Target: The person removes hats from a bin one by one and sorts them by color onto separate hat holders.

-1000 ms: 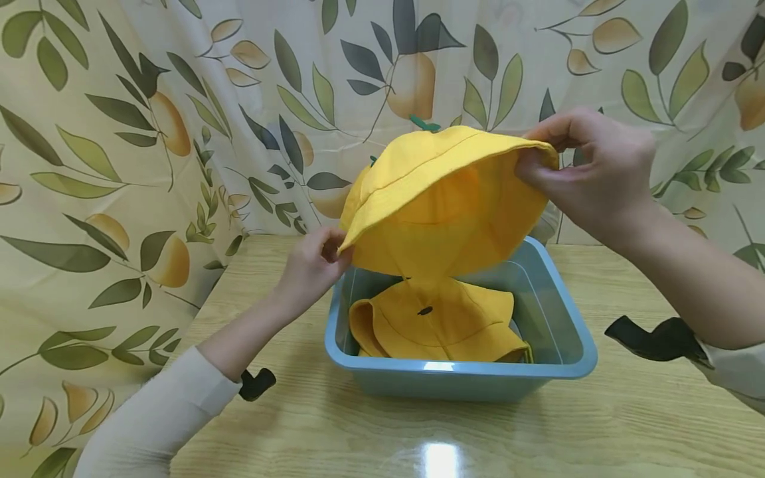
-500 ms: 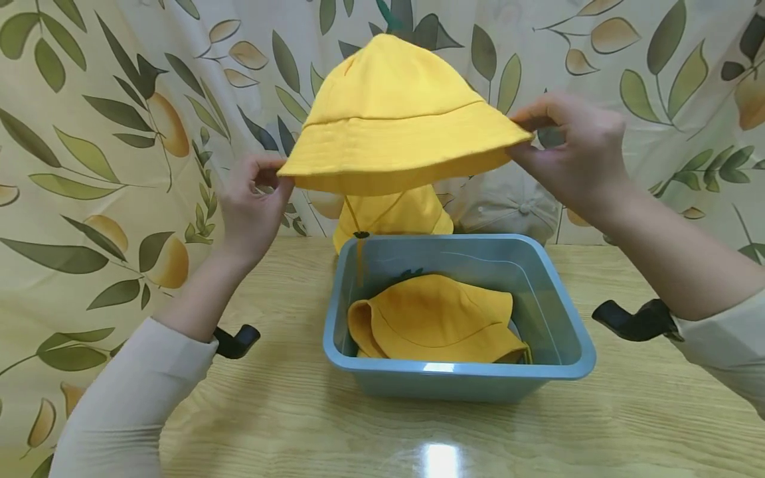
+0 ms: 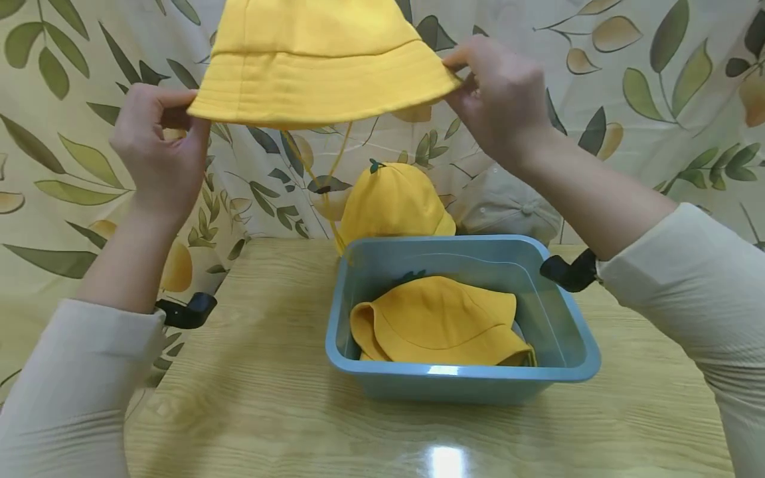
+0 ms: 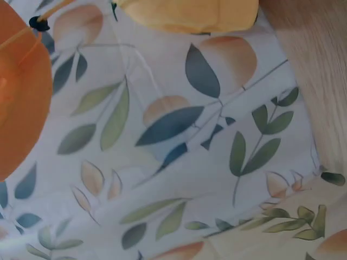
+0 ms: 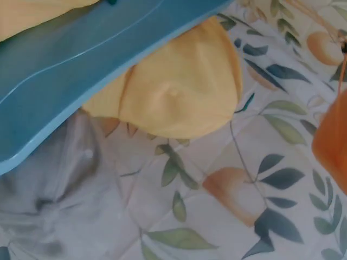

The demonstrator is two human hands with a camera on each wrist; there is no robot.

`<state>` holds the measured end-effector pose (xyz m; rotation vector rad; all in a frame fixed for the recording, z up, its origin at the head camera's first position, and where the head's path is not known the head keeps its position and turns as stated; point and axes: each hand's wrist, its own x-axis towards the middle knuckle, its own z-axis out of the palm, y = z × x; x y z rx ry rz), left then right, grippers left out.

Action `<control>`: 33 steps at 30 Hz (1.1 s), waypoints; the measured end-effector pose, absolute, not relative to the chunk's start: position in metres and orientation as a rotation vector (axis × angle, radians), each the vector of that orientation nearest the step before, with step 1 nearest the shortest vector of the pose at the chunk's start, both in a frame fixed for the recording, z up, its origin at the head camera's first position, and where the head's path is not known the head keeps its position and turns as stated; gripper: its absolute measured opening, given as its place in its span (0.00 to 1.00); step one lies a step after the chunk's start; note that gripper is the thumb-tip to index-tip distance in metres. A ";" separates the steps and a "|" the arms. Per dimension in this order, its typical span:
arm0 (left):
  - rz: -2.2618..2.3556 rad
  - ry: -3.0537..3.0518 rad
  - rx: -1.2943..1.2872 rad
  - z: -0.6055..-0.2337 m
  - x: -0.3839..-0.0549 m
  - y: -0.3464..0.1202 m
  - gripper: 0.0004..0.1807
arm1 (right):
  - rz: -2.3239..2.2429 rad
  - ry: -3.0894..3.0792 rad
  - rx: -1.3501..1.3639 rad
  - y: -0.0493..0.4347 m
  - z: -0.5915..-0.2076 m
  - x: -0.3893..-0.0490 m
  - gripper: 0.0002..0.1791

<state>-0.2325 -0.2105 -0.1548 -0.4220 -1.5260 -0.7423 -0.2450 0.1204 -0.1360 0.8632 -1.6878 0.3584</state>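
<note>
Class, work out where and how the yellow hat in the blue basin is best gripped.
Probably pinch the yellow hat by its curled left edge, coming from above: that edge bends into an open fold, while the blue basin walls the hat in on all sides.

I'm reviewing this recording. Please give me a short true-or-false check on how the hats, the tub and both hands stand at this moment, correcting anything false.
1. The left hand and right hand both hold the brim of a raised yellow hat. True.
2. A second yellow hat lies inside the blue tub. True.
3. The raised yellow hat is pressed down into the blue tub. False: it is held up in the air.
4. A third yellow hat and a pale grey cap show beyond the blue tub in the head view. True.
5. In that view, the pale grey cap is left of the third yellow hat. False: it is to the right.
</note>
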 end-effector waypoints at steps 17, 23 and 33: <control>-0.580 -1.686 -0.281 -0.192 -0.278 -0.228 0.09 | 0.624 -2.119 0.677 0.074 -0.170 -0.292 0.08; -0.584 -1.719 -0.319 -0.223 -0.297 -0.212 0.07 | 0.652 -2.187 0.633 0.088 -0.192 -0.307 0.06; -0.536 -1.850 -0.391 -0.271 -0.318 -0.180 0.03 | 0.623 -2.368 0.470 0.115 -0.224 -0.321 0.04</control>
